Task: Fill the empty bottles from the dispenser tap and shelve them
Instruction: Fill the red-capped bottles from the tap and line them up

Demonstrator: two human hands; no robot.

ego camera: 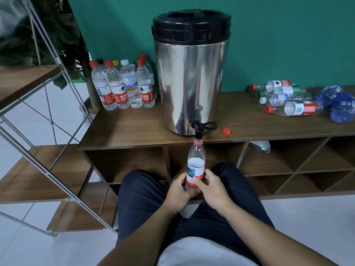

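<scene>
Both hands wrapped round the bottle (195, 166) low down, left hand (177, 192) and right hand (212, 186) gripping, its open mouth right under the tap (198, 129) at the cabinet top's (134, 129) front edge

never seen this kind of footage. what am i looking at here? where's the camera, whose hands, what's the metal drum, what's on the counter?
There is one picture, from a wide-angle camera worn on a person's head, looking forward and down. No robot: the two bare hands belong to the wearer, whose knees show below.

The metal drum is a drinks dispenser with a black lid, standing on a low wooden cabinet. Its black tap juts over the front edge.

Both hands, left hand and right hand, grip one uncapped bottle by its lower half, its mouth right under the tap. It looks about half full.

A loose red cap lies beside the drum. To the left stand upright capped bottles that look filled; to the right lie empty bottles on their sides, some crushed. A wooden shelf rack stands at far left.
</scene>
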